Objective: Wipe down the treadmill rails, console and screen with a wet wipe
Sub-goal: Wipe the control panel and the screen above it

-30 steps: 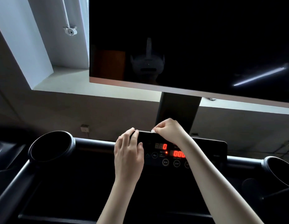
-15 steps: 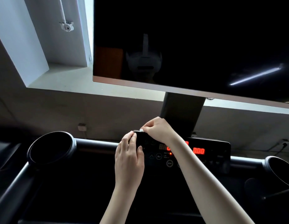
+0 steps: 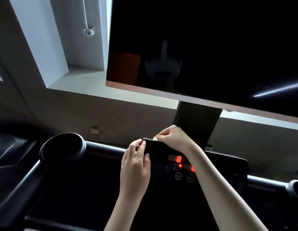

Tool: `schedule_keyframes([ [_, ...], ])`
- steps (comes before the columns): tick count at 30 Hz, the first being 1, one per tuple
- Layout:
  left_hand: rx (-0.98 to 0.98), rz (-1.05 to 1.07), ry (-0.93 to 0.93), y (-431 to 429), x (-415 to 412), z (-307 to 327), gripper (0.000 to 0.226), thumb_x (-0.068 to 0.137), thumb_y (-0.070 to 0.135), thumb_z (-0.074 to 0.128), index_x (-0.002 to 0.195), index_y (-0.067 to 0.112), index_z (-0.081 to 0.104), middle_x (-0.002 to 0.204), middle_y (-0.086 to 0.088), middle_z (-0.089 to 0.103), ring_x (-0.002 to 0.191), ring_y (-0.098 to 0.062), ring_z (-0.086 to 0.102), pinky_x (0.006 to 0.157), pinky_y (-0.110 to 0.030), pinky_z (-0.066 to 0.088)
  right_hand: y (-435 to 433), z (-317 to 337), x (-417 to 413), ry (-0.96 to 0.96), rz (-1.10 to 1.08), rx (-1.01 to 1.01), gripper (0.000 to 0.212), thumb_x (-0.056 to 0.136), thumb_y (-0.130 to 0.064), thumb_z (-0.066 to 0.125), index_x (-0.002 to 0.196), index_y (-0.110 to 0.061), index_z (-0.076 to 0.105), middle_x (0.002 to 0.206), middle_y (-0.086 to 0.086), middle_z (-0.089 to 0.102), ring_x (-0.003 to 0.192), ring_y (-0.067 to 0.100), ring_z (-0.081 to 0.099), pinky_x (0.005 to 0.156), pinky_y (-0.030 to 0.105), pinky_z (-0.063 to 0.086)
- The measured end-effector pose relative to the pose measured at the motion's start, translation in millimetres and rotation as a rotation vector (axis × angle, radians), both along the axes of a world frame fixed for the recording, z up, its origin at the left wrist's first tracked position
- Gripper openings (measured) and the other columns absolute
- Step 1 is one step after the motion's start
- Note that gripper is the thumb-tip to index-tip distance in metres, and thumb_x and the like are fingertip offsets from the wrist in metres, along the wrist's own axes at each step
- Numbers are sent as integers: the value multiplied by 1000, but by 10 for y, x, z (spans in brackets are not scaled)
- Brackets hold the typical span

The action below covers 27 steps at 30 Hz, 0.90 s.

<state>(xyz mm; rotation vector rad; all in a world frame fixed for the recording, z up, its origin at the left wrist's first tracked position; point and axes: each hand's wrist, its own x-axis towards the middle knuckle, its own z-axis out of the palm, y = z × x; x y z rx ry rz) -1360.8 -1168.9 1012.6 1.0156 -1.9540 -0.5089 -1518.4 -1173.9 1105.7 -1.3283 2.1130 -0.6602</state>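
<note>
The black treadmill console (image 3: 224,165) with red digits sits below a large dark screen (image 3: 211,47). My right hand (image 3: 173,139) pinches a small white wet wipe (image 3: 155,139) against the console's top edge near its left corner. My left hand (image 3: 136,165) grips the console's left end, fingertips on the corner. Most of the wipe is hidden under my fingers. A black left rail (image 3: 16,195) runs down to the lower left.
A round black cup holder (image 3: 61,148) sits left of the console, and another cup holder (image 3: 294,189) shows at the right edge. The screen's post (image 3: 196,120) rises behind my right hand. A window sill and wall lie beyond.
My right hand with the wipe has slid left along the console's top edge toward the left corner. My left hand stays at the console's left end.
</note>
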Motion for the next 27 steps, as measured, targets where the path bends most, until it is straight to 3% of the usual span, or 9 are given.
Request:
schedule_keyframes([
  [4, 20, 13, -1, 34, 23, 24, 44, 93, 22, 48, 132, 3, 57, 133, 4, 51, 120, -8, 49, 101, -28, 42, -208, -58, 71, 27, 39, 44, 19, 89, -23, 60, 94, -23, 78, 97, -4, 74, 88, 5, 66, 71, 16, 50],
  [10, 43, 34, -7, 55, 20, 59, 44, 93, 21, 46, 132, 3, 57, 138, 6, 51, 125, -8, 48, 104, -25, 38, -74, -22, -16, -88, 120, -51, 16, 90, -25, 63, 93, -24, 79, 90, -7, 74, 87, 1, 67, 77, 17, 52],
  [15, 29, 57, -25, 87, 45, 29, 52, 93, 32, 37, 132, 5, 57, 141, 2, 52, 127, -10, 47, 105, -26, 35, -257, -37, 135, -34, 131, -5, 16, 88, -25, 64, 93, -25, 78, 95, -7, 74, 89, 3, 64, 65, 8, 45],
  [20, 25, 55, -31, 86, 64, -1, 53, 91, 34, 37, 132, 7, 58, 141, 3, 52, 126, -12, 48, 104, -29, 36, -61, -8, 42, -131, 171, -81, 14, 88, -27, 66, 93, -25, 79, 90, -8, 74, 88, 2, 67, 80, 18, 54],
  [27, 70, 77, -29, 3, 246, -144, 52, 91, 36, 35, 128, 11, 61, 132, 4, 59, 122, -11, 51, 99, -41, 46, -225, 12, 252, -35, 125, -4, 11, 86, -27, 68, 84, -29, 78, 92, -10, 73, 90, 2, 64, 70, 11, 46],
])
